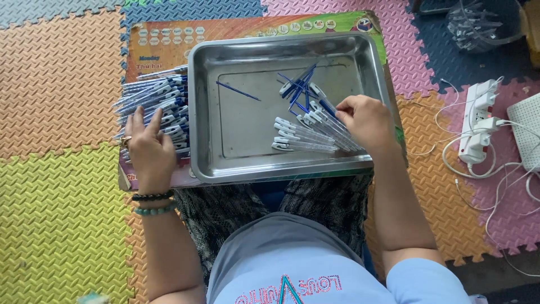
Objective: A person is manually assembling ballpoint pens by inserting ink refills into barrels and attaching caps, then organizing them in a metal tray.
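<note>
a steel tray (236, 141) is seen on a small printed board (169, 39) that is laid over the person's lap, above a floor of coloured foam mats (62, 95). the tray takes up the right part of the board and reaches its right edge. the left hand (147, 147) is laid flat, fingers spread and palm down, on a stack of blue-and-white pens (157, 98) that is piled along the board's left edge, just outside the tray's left rim; nothing is gripped by it. two bead bracelets (153, 202) are worn on that wrist. the right hand (364, 119) is placed inside the tray near its right rim, the fingers curled onto a fan of clear pen barrels (306, 135) with white clips; whether one is pinched cannot be told. thin blue refills (298, 87) are scattered towards the tray's far right corner, and a single refill (239, 91) lies apart near the middle. a white power strip (478, 121) with cables is seen on the mats, well to the right of the board.
</note>
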